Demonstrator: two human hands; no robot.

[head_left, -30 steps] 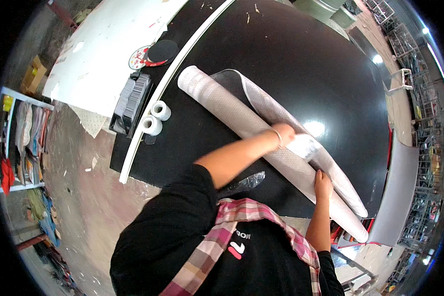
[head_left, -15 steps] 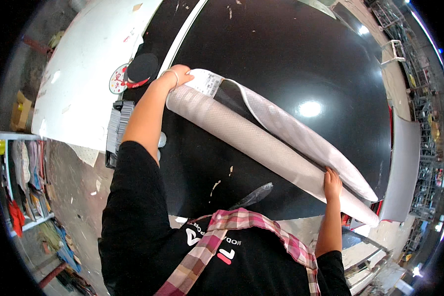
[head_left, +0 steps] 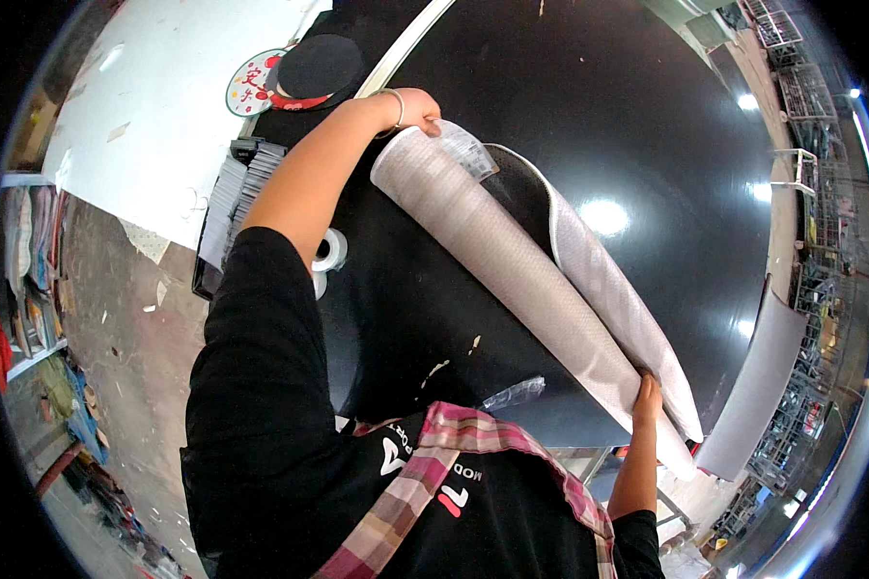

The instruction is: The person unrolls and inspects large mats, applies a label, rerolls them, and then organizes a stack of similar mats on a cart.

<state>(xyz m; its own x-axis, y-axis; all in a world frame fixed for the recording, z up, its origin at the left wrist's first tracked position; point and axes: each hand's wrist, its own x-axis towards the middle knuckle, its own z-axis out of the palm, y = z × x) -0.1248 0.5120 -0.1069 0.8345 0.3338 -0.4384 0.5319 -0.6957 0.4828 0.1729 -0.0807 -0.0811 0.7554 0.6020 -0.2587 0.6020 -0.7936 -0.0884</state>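
A wide black table [head_left: 647,125] spreads out ahead of both hands, glossy with ceiling lights reflected in it. A white board [head_left: 154,125] lies off to the left of the left hand. A long grey roll [head_left: 521,289] of textured sheet lies diagonally on the table, its loose flap [head_left: 608,280] trailing on the far side. The left hand [head_left: 417,109] reaches out and grips the roll's far end, fingers curled over the rim beside a clear plastic wrapper [head_left: 468,150]. The right hand [head_left: 647,400] presses flat on the near end of the roll, fingers extended. Near the left elbow sit two white tape rolls [head_left: 330,253] and a stack of grey sheets [head_left: 246,183]. A black hat [head_left: 317,68] lies just left of the left hand.
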